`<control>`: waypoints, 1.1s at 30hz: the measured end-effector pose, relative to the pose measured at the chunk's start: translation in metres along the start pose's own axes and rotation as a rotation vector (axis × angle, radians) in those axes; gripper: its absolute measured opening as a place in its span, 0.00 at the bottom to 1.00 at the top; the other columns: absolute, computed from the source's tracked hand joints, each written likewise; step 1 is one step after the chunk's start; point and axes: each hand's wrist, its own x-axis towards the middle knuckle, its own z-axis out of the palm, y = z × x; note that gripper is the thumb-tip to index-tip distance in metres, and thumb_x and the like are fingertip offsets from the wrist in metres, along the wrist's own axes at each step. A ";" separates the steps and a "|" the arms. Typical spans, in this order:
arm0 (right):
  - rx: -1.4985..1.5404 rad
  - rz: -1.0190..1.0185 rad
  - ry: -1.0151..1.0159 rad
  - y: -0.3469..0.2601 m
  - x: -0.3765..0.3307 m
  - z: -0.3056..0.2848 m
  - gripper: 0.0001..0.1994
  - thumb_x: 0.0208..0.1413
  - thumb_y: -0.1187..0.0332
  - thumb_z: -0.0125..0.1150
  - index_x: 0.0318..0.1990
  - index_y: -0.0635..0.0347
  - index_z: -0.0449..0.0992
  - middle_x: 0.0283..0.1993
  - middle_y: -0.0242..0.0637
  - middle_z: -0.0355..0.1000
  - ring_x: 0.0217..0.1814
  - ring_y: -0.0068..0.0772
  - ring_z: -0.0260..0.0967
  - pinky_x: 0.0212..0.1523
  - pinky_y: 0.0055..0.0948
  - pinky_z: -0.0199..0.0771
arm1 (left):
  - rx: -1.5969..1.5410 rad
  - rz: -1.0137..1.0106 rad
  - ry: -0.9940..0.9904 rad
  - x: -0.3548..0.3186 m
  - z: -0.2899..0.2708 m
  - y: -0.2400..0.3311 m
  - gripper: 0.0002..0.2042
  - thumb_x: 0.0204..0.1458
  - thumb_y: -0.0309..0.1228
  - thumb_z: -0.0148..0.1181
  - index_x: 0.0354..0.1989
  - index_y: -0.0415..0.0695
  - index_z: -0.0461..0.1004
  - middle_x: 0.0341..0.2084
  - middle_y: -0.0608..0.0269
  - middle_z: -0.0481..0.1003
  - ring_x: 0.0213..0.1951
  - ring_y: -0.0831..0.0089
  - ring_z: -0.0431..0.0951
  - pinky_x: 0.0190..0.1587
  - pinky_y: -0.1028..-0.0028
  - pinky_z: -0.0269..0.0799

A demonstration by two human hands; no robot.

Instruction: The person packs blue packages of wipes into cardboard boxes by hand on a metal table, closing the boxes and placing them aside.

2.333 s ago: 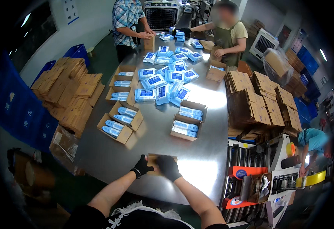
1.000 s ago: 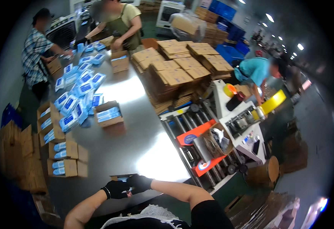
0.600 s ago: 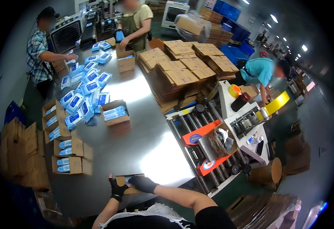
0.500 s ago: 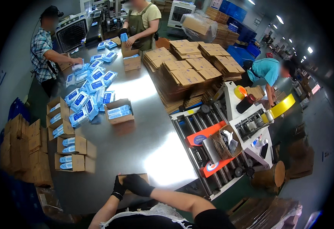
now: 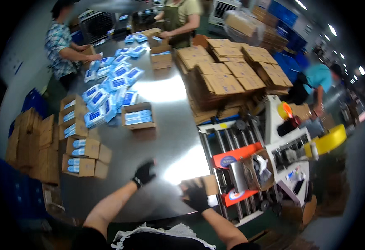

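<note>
My left hand point(image 5: 145, 173), in a black glove with bare fingertips, hovers over the steel table. Its fingers are apart and nothing is in them. To its right, my right hand point(image 5: 196, 195), gloved the same way, lies with spread fingers against a small closed cardboard box point(image 5: 210, 184) at the table's right edge, beside the roller conveyor. Motion blurs that hand a little. Farther off, an open carton point(image 5: 138, 121) holds light-blue packs of wipes. Behind it lies a heap of blue-and-white wipe packs point(image 5: 118, 83).
Filled open cartons point(image 5: 80, 161) line the table's left side. The roller conveyor point(image 5: 226, 141) with a tape sealing machine point(image 5: 293, 146) stands at right. Flat cardboard stacks point(image 5: 220, 77) rise behind it. Two people work at the far end; another bends at the far right.
Both hands were together on the box at the near edge. Now the box is farther right with my right hand on it, and my left hand has come away, forward. The view has shifted.
</note>
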 end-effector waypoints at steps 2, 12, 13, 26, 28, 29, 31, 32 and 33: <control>0.011 0.073 0.021 0.033 -0.007 -0.016 0.26 0.43 0.53 0.62 0.52 0.49 0.69 0.60 0.41 0.62 0.64 0.43 0.56 0.65 0.60 0.41 | 0.303 -0.236 0.225 0.080 -0.070 -0.009 0.31 0.40 0.34 0.63 0.57 0.46 0.62 0.55 0.49 0.63 0.61 0.50 0.57 0.64 0.53 0.49; -0.153 0.148 0.271 0.092 -0.049 -0.010 0.23 0.48 0.61 0.57 0.54 0.55 0.66 0.59 0.48 0.61 0.63 0.53 0.55 0.66 0.56 0.44 | 0.569 -0.267 0.414 0.104 -0.091 -0.115 0.06 0.46 0.27 0.56 0.32 0.48 0.76 0.40 0.56 0.72 0.57 0.50 0.60 0.59 0.52 0.54; -0.176 0.186 0.359 0.082 -0.051 0.000 0.22 0.50 0.61 0.56 0.53 0.57 0.67 0.58 0.51 0.61 0.62 0.54 0.56 0.65 0.55 0.46 | 0.247 -0.400 0.503 0.098 -0.084 -0.089 0.09 0.46 0.28 0.57 0.38 0.44 0.74 0.43 0.54 0.70 0.57 0.53 0.61 0.59 0.56 0.55; 0.480 -0.479 -0.158 -0.133 0.079 0.059 0.31 0.49 0.63 0.64 0.60 0.57 0.62 0.51 0.48 0.63 0.51 0.51 0.64 0.50 0.40 0.66 | -0.166 -0.239 -0.048 -0.171 -0.090 0.050 0.09 0.46 0.26 0.59 0.36 0.42 0.73 0.47 0.49 0.69 0.51 0.52 0.68 0.54 0.61 0.65; 0.467 -0.397 -0.248 -0.132 0.084 0.068 0.28 0.50 0.62 0.63 0.58 0.56 0.64 0.50 0.46 0.63 0.50 0.49 0.64 0.48 0.38 0.68 | -0.420 -0.304 -0.044 -0.170 -0.088 0.041 0.10 0.46 0.27 0.59 0.39 0.42 0.74 0.43 0.50 0.72 0.47 0.55 0.72 0.51 0.64 0.67; 0.460 -0.353 -0.289 -0.132 0.087 0.073 0.26 0.50 0.62 0.63 0.57 0.55 0.66 0.50 0.46 0.63 0.50 0.49 0.65 0.47 0.37 0.69 | -0.534 -0.370 -0.042 -0.175 -0.088 0.039 0.11 0.46 0.27 0.60 0.39 0.42 0.74 0.41 0.51 0.73 0.45 0.57 0.74 0.50 0.65 0.69; 0.498 -0.196 -0.233 -0.144 0.093 0.062 0.23 0.51 0.62 0.61 0.56 0.52 0.67 0.42 0.42 0.68 0.45 0.47 0.69 0.45 0.35 0.70 | -0.695 -0.594 -0.052 -0.164 -0.112 0.037 0.11 0.44 0.29 0.62 0.37 0.42 0.75 0.38 0.54 0.75 0.42 0.58 0.75 0.47 0.66 0.70; 0.539 -0.072 -0.261 -0.150 0.097 0.057 0.23 0.51 0.63 0.61 0.55 0.52 0.68 0.39 0.42 0.69 0.44 0.48 0.69 0.45 0.36 0.71 | -0.564 -0.535 0.165 -0.164 -0.102 0.029 0.15 0.39 0.33 0.68 0.35 0.42 0.76 0.30 0.58 0.76 0.35 0.60 0.76 0.42 0.67 0.71; 0.577 0.060 -0.287 -0.158 0.101 0.048 0.23 0.50 0.63 0.61 0.55 0.52 0.68 0.37 0.41 0.70 0.42 0.48 0.70 0.45 0.36 0.71 | -0.485 -0.564 0.215 -0.162 -0.097 0.031 0.16 0.39 0.34 0.68 0.36 0.43 0.75 0.30 0.59 0.75 0.35 0.61 0.76 0.42 0.67 0.71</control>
